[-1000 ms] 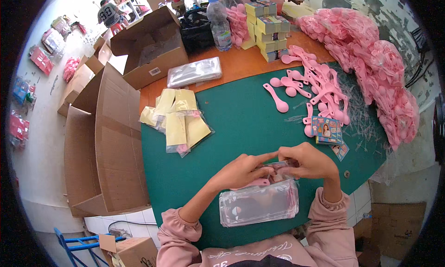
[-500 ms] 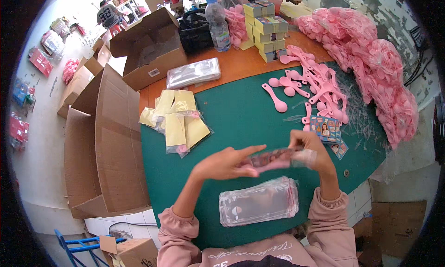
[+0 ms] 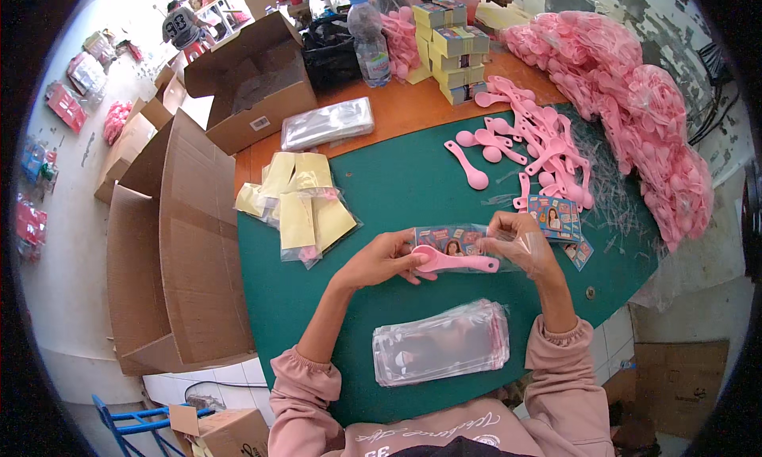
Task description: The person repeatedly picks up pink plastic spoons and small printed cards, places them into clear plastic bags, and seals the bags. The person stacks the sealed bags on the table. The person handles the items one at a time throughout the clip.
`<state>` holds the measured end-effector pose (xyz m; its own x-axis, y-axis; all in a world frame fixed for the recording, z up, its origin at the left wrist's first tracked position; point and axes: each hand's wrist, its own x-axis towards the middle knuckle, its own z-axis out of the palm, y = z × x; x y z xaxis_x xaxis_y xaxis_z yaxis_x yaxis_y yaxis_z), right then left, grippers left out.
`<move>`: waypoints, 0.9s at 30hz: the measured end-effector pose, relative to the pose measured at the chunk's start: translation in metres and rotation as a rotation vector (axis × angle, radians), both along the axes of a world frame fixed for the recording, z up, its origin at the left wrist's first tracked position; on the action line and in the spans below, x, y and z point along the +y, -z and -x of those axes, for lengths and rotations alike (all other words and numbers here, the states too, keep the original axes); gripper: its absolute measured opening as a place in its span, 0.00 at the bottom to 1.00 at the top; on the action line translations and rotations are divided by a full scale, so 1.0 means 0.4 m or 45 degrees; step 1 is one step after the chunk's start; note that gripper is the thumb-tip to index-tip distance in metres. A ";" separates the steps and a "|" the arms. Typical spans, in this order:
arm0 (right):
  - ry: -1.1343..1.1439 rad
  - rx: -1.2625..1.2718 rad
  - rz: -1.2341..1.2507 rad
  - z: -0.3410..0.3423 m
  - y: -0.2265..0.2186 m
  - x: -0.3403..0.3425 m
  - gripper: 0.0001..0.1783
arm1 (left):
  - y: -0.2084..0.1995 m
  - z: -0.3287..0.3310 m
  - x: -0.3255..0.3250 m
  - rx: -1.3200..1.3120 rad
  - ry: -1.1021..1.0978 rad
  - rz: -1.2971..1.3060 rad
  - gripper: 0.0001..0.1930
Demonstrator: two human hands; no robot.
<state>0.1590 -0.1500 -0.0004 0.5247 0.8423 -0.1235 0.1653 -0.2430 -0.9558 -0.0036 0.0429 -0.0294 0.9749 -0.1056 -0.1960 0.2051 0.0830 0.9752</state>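
Observation:
Between my two hands is a clear plastic bag with a pink spoon [image 3: 460, 262] and a blue printed card [image 3: 451, 238] in it. My left hand [image 3: 387, 259] pinches the bag's left end, thumb over the spoon's bowl. At the right end, the fingers of my right hand [image 3: 516, 241] are closed on the clear plastic. A stack of flat clear bags [image 3: 441, 344] lies on the green mat just below my hands. Beside my right hand lie more blue printed cards [image 3: 556, 217]. Loose pink spoons [image 3: 556, 151] are heaped beyond them.
Bagged sets with cream card backs [image 3: 298, 219] lie at the left on the green mat [image 3: 381, 187]. Open cardboard boxes [image 3: 198, 243] stand along the left edge. A bottle [image 3: 370, 44], card stacks [image 3: 452, 52] and a large sack of pink spoons [image 3: 619, 84] line the back and right.
The bag has turned so its spoon and card face up in plain view. My left fingers have closed on its left end, while my right hand still grips the other end.

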 end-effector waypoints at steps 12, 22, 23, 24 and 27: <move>-0.284 -0.894 -0.212 0.040 0.044 0.069 0.15 | 0.056 -0.012 -0.069 0.091 -0.585 0.335 0.27; -0.379 -1.035 -0.047 0.046 0.072 0.064 0.12 | 0.077 -0.015 -0.113 -0.119 -0.739 -0.176 0.24; -0.388 -1.066 -0.064 0.048 0.080 0.068 0.12 | 0.075 -0.016 -0.114 -0.121 -0.735 -0.174 0.24; -0.396 -1.096 -0.081 0.049 0.085 0.071 0.11 | 0.073 -0.017 -0.113 -0.096 -0.749 -0.103 0.24; -0.363 -1.066 -0.102 0.053 0.096 0.081 0.10 | 0.076 -0.016 -0.102 -0.045 -0.739 0.018 0.23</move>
